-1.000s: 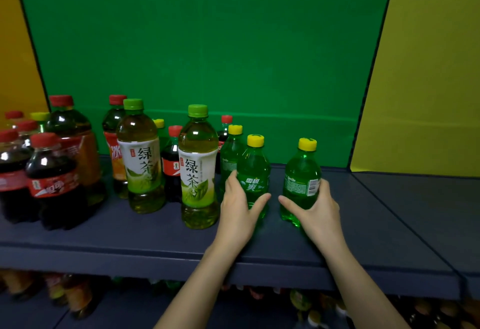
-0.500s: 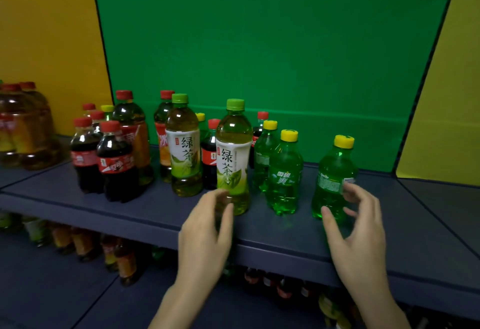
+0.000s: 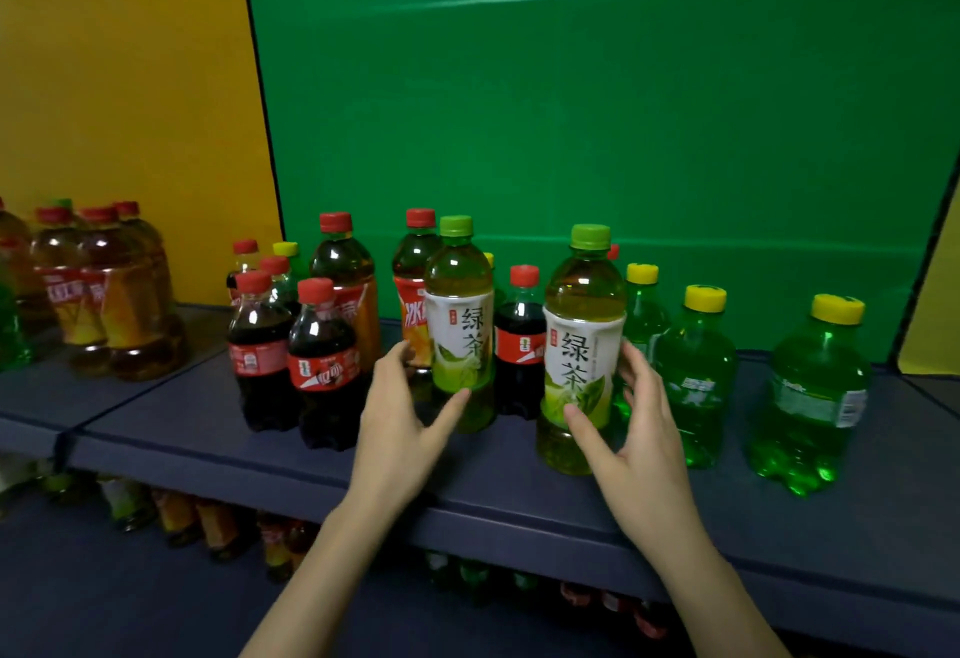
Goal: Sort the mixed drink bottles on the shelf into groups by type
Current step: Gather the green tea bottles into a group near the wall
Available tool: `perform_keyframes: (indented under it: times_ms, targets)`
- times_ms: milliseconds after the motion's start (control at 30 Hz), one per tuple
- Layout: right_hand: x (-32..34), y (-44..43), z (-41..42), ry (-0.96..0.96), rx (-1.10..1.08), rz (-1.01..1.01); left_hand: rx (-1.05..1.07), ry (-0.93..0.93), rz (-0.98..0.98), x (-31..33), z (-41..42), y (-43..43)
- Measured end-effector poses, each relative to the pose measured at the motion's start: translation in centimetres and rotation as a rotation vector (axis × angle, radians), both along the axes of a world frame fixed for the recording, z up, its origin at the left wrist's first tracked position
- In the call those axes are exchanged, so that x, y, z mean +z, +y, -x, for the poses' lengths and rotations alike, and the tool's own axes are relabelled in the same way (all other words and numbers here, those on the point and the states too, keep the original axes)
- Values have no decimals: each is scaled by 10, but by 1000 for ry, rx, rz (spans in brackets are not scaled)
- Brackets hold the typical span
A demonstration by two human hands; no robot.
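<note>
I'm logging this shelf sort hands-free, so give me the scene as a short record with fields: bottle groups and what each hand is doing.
Surface: dark blue shelf
Left hand: open around the left green tea bottle, thumb at its front
Right hand: cupping the right green tea bottle, thumb on label; firm grip unclear
Far right: three Sprite bottles, yellow caps, standing
Left of hands: cola bottles in front, iced tea bottles behind

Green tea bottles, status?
Left hand open at left green tea bottle; right hand open at right green tea bottle. Neither lifted. Cola bottle between them.
</note>
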State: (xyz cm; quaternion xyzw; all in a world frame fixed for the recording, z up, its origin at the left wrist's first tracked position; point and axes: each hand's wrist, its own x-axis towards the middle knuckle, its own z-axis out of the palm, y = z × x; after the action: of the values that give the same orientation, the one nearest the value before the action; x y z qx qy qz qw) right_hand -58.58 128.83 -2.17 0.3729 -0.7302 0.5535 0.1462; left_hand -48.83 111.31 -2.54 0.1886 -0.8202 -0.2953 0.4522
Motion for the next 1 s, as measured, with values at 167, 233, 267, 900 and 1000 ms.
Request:
perform_keyframes:
  times_ms: [167, 233, 267, 900, 1000]
  targets:
    - [2, -26, 8, -135, -28, 35, -113, -12, -44, 11, 26, -26]
    - [1, -31, 10, -204, -20, 63, -117, 9, -46, 13, 33, -31]
    - [0, -32, 11, -229, -17, 69, -108, 18, -46, 14, 35, -31]
    - [5, -20, -2, -255, 36, 136, -131, 70, -145, 17, 2, -15]
    - [9, -18, -13, -279, 100, 150, -107, 82, -157, 21, -23, -13]
